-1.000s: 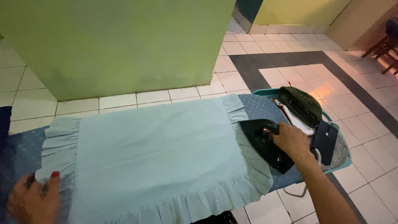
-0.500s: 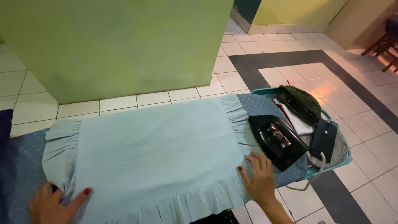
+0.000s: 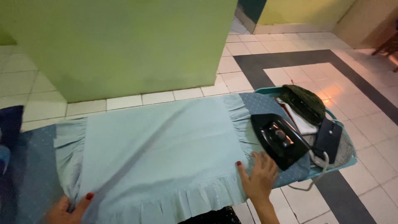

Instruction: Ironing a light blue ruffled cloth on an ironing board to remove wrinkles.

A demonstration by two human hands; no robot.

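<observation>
A pale blue pillowcase (image 3: 153, 157) with ruffled edges lies flat along the ironing board (image 3: 265, 103), its long axis running with the board from the left end toward the right. The right hand (image 3: 259, 176) rests open and flat, fingers spread, on the pillowcase's near right corner, just at the ruffle by the board's near edge; it holds nothing. The left hand (image 3: 68, 207) sits at the near left corner, fingers bent onto the ruffle there; whether it pinches the cloth or only presses it I cannot tell, since most of the hand is cut off by the frame's lower edge. So the cloth stretches between the two hands, each at one near corner. The black iron (image 3: 280, 139) lies on the board's right end, just beside and beyond the right hand, not touched by it; the right hand is far the nearer to it. Past the iron, at the far right end, are a dark green bundle (image 3: 304, 101), a black flat case (image 3: 327, 139) and a pale cord (image 3: 317, 174). A second ago the right hand was on the iron; it has since left it and come down to the cloth's corner, while the left hand has stayed near its corner.
</observation>
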